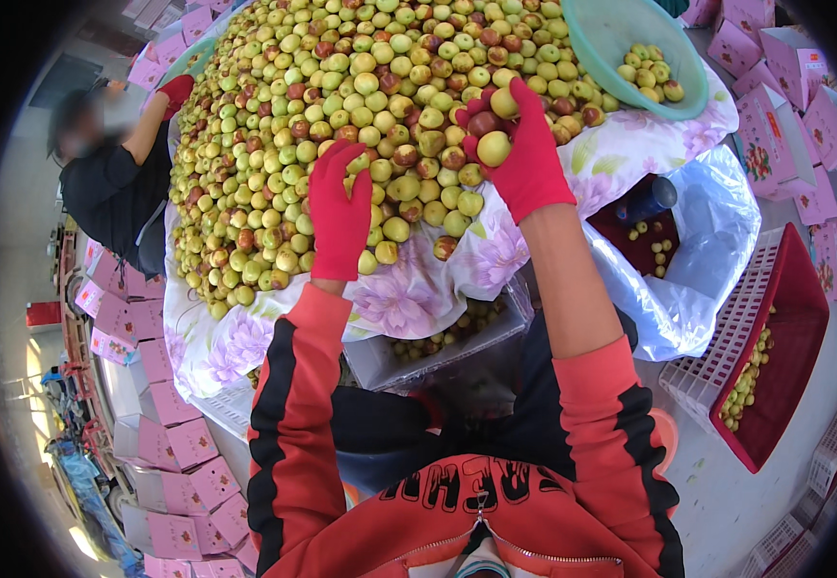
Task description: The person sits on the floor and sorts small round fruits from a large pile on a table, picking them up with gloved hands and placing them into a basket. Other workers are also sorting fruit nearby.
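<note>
A large heap of green and brown jujubes [281, 108] covers a table spread with a flowered cloth [397, 289]. Both my hands wear red gloves. My right hand [523, 148] is palm up over the near right part of the heap, its fingers curled around several jujubes [493, 148], one of them dark brown. My left hand [339, 206] lies palm down on the heap's near edge, with a jujube partly visible between thumb and fingers; whether it grips that fruit cannot be told. A green plastic basin [678, 65] with several jujubes stands at the heap's upper right.
A lined container [722, 274] with a few jujubes stands right of the table, beside a red-lined crate [794, 347]. Under the cloth's edge is a box [418, 368] of jujubes. Pink cartons [187, 441] lie left and right. A person [108, 173] reaches in from the left.
</note>
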Demonstrator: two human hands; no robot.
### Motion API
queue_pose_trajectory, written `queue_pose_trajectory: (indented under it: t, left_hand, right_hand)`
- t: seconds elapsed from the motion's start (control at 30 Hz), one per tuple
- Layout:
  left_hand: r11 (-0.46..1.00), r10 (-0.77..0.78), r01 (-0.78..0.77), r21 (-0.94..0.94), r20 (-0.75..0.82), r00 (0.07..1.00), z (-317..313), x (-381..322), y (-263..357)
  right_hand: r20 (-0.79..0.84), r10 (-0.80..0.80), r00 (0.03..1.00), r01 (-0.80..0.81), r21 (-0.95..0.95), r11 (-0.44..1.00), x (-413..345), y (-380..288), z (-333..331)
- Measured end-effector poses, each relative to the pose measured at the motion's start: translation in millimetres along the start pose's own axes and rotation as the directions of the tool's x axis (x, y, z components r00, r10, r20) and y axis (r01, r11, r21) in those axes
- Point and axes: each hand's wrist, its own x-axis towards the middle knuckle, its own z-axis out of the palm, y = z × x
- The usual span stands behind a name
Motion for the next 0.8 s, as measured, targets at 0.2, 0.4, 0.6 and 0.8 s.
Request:
queue_pose_trajectory:
  t: [0.2, 0.4, 0.6, 0.8]
  left_hand:
    - [0.977, -0.175, 0.211, -0.04, 0.419, 0.891, 27.3, -43.1, 44.7]
    - [0.962, -0.132, -0.017, 0.271, 0.521, 0.843, 51.2, -47.5, 53.9]
    - [0.859, -0.042, -0.24, 0.453, 0.529, 0.848, 68.2, -59.4, 57.2]
    - [0.973, -0.225, 0.17, 0.158, 0.466, 0.856, 56.3, -60.9, 44.9]
  right_hand:
    - [0.059, -0.054, 0.997, 0.05, 0.057, 0.997, -1.4, -5.5, -3.4]
    - [0.065, -0.035, 0.997, 0.032, 0.052, 0.998, -3.1, -4.3, 0.1]
    - [0.062, -0.014, 0.998, 0.009, 0.081, 0.997, -1.9, -3.5, 0.4]
    - [0.123, 0.069, 0.99, -0.074, 0.038, 0.997, -3.3, -3.2, -2.1]
